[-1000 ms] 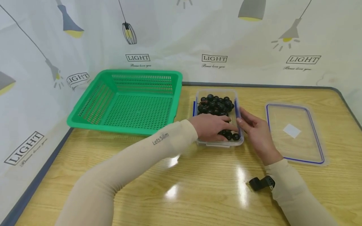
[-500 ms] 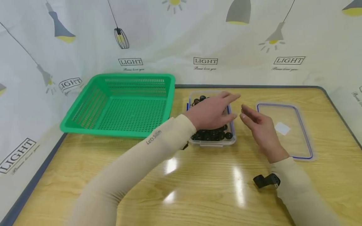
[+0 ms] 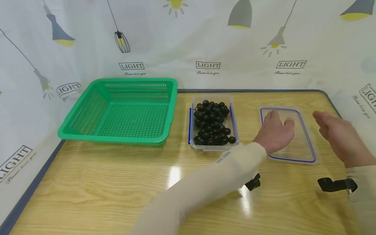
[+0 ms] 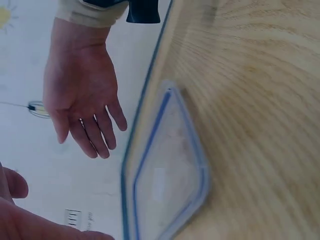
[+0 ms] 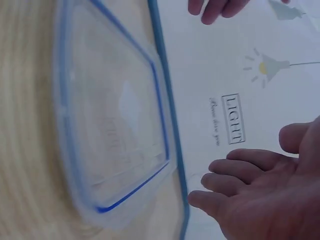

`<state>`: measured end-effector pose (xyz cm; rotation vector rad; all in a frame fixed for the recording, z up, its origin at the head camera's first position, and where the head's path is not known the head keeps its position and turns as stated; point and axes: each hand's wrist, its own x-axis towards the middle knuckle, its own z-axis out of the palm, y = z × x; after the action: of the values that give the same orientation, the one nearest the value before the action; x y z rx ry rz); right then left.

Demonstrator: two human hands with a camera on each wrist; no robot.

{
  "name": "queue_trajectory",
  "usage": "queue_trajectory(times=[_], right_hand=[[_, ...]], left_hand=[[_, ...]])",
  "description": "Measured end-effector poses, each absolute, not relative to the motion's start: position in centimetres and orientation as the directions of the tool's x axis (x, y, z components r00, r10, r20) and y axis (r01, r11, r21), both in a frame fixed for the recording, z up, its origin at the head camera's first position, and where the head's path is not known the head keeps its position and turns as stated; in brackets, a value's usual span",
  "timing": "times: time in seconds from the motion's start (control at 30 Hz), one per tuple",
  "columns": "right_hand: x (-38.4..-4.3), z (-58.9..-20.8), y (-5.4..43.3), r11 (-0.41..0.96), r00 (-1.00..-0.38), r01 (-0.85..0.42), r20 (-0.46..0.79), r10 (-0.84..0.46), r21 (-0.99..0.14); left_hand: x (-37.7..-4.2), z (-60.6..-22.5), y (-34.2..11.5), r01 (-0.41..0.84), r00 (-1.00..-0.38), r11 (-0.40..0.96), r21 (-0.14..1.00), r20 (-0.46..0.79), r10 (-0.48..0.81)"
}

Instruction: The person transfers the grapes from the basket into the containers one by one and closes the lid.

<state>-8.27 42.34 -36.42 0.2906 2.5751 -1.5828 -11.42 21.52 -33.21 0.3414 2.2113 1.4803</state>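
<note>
A clear lid (image 3: 293,148) with a blue seal lies flat on the table at the right in the head view. Over its left part hovers my left hand (image 3: 276,132), fingers extended and holding nothing. My right hand (image 3: 342,137) is raised beside the lid's right edge, its fingers straight and its palm facing inward. Both wrist views show the lid (image 4: 172,155) below the hands, apart from them. Left of the lid, a clear plastic food container (image 3: 213,148) holds several dark grapes (image 3: 212,122), heaped along its length.
A green perforated basket (image 3: 133,138) stands at the left of the wooden table (image 3: 97,189), with its slotted floor visible. Behind the table's dark edge hangs a white cloth (image 3: 164,49) printed with lamps.
My left hand has come out from over the grapes and moved right above the lid. My right hand has left the container's side and moved right, past the lid. The view has shifted slightly right.
</note>
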Motion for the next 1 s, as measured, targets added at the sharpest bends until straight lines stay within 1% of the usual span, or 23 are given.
queue_trajectory(times=[0.1, 0.17, 0.27, 0.37, 0.47, 0.7, 0.8, 0.93, 1.0], right_hand=[[-8.3, -37.1, 43.1, 0.435, -0.96, 0.263, -0.279, 0.029, -0.861], [-8.3, -37.4, 43.4, 0.429, -0.95, 0.28, -0.314, -0.008, -0.859], [-8.5, -37.8, 43.5, 0.402, -0.937, 0.305, -0.348, -0.037, -0.863], [-8.7, -38.1, 43.5, 0.367, -0.927, 0.334, -0.373, -0.039, -0.868], [-8.9, -38.4, 43.5, 0.343, -0.92, 0.358, -0.391, -0.029, -0.868], [-8.9, -38.3, 43.6, 0.345, -0.907, 0.401, -0.419, 0.024, -0.849], [-8.7, -38.4, 43.7, 0.306, -0.905, 0.414, -0.423, 0.04, -0.857], [-8.9, -39.3, 44.3, 0.239, -0.92, 0.39, -0.384, 0.072, -0.889], [-9.1, -40.3, 45.1, 0.187, -0.931, 0.363, -0.348, 0.112, -0.913]], left_hand=[[-11.5, -34.6, 22.5, -0.14, -0.882, 0.379, 0.915, -0.289, 0.372], [-11.7, -35.5, 22.8, -0.189, -0.886, 0.373, 0.908, -0.321, 0.333], [-12.1, -36.7, 22.9, -0.234, -0.889, 0.382, 0.894, -0.356, 0.288], [-12.5, -37.3, 22.8, -0.267, -0.885, 0.388, 0.882, -0.384, 0.264], [-12.7, -37.5, 22.8, -0.273, -0.881, 0.393, 0.878, -0.392, 0.263], [-13.0, -37.5, 22.6, -0.229, -0.879, 0.413, 0.882, -0.369, 0.302], [-13.2, -37.4, 22.3, -0.239, -0.876, 0.402, 0.884, -0.374, 0.303], [-13.5, -36.6, 21.4, -0.238, -0.882, 0.367, 0.899, -0.358, 0.305], [-13.5, -35.9, 21.0, -0.222, -0.887, 0.351, 0.909, -0.338, 0.314]])
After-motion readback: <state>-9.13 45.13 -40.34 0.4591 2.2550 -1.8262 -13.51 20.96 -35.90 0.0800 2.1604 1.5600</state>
